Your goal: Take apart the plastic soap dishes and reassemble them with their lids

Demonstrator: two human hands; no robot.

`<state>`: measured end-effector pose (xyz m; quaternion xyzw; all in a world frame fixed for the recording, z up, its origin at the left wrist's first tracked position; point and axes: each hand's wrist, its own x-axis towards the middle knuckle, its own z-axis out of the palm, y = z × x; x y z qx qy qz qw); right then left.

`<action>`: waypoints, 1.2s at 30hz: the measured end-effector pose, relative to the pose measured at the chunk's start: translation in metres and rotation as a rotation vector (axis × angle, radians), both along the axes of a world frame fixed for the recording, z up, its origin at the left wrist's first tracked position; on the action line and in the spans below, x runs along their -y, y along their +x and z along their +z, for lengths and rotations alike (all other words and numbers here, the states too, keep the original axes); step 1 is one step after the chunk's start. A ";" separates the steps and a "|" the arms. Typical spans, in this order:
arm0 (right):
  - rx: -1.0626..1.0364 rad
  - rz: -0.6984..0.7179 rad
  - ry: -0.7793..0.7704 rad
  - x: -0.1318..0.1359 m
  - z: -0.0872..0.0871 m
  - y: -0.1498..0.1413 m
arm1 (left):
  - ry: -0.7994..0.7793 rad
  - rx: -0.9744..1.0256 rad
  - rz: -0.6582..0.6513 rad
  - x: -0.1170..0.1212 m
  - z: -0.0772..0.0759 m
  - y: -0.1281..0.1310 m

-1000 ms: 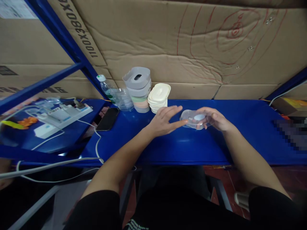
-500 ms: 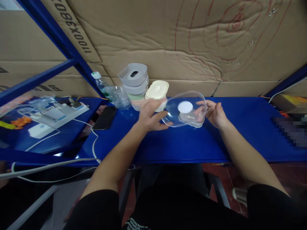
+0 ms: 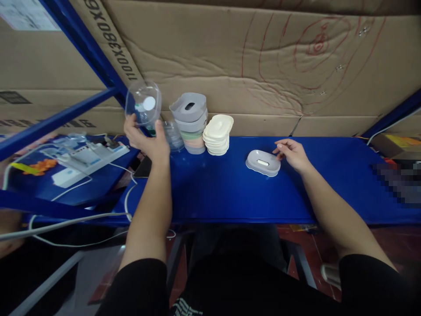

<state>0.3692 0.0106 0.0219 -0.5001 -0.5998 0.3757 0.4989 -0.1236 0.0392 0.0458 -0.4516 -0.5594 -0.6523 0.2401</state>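
On the left, my left hand (image 3: 146, 140) is raised and closed on the rim of a clear plastic bowl (image 3: 133, 98) with a white round label. The bowl is up in front of the blue frame post, above the clear stack. A grey oval lid-like piece (image 3: 255, 165) with a pale slot lies on the blue table. Beside its right end is my right hand (image 3: 294, 156), fingers loosely bent and apart, holding nothing; whether a fingertip touches the piece I cannot tell.
A stack of grey, green and pink pieces (image 3: 194, 127) stands at the back, with cream oval pieces (image 3: 219, 136) stacked to its right. Left of them are stacked clear bowls (image 3: 174, 137). A power strip (image 3: 88, 162) with cables and a dark phone (image 3: 143, 169) lie further left.
My left hand has carried the clear bowl from the middle up to the left. My right hand has let go of it and stays by the grey piece, now uncovered.
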 end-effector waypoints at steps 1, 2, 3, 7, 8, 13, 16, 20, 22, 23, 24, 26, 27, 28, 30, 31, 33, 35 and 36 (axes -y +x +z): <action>-0.005 -0.004 0.015 0.000 0.000 0.000 | -0.063 0.025 0.003 -0.001 -0.002 0.001; -0.008 -0.006 0.028 0.000 0.000 0.001 | -0.121 0.046 0.000 -0.001 -0.003 0.002; -0.007 -0.007 0.038 0.000 0.000 0.001 | -0.171 0.063 -0.008 -0.002 -0.005 0.003; 0.080 -0.018 0.077 0.000 -0.005 0.003 | -0.308 0.071 -0.063 -0.010 -0.012 0.002; 0.136 -0.024 0.103 0.000 -0.006 0.004 | -0.325 0.067 -0.073 -0.012 -0.014 0.001; 0.578 0.080 0.223 0.006 -0.005 0.005 | -0.318 0.067 -0.079 -0.015 -0.018 0.002; 0.793 0.230 0.187 0.009 -0.003 0.005 | -0.182 0.013 -0.076 -0.008 -0.013 0.007; 0.840 0.362 0.127 0.010 -0.005 0.005 | -0.048 -0.086 -0.095 0.004 -0.007 0.024; 0.827 0.395 0.149 0.009 -0.008 0.005 | -0.047 -0.153 -0.148 0.011 -0.008 0.041; 0.819 0.402 0.171 0.009 -0.009 0.005 | -0.034 -0.215 -0.197 0.014 -0.011 0.051; 0.809 0.406 0.197 0.008 -0.011 0.004 | -0.002 -0.295 -0.257 0.018 -0.013 0.063; 0.780 0.409 0.255 0.007 -0.013 0.003 | 0.043 -0.482 -0.401 0.025 -0.019 0.089; 0.762 0.411 0.285 0.007 -0.014 0.001 | 0.034 -0.577 -0.487 0.029 -0.023 0.101; 0.741 0.413 0.313 0.007 -0.015 -0.001 | 0.025 -0.657 -0.573 0.033 -0.025 0.113; 0.695 0.415 0.359 0.009 -0.014 -0.006 | -0.055 -0.776 -0.708 0.040 -0.030 0.134; 0.672 0.420 0.375 0.010 -0.014 -0.009 | -0.090 -0.819 -0.769 0.042 -0.032 0.142; 0.627 0.438 0.401 0.013 -0.013 -0.016 | -0.159 -0.864 -0.855 0.046 -0.036 0.152; 0.594 0.465 0.432 0.018 -0.011 -0.023 | -0.230 -0.860 -0.908 0.047 -0.040 0.157; 0.582 0.475 0.451 0.020 -0.011 -0.027 | -0.265 -0.850 -0.932 0.047 -0.042 0.158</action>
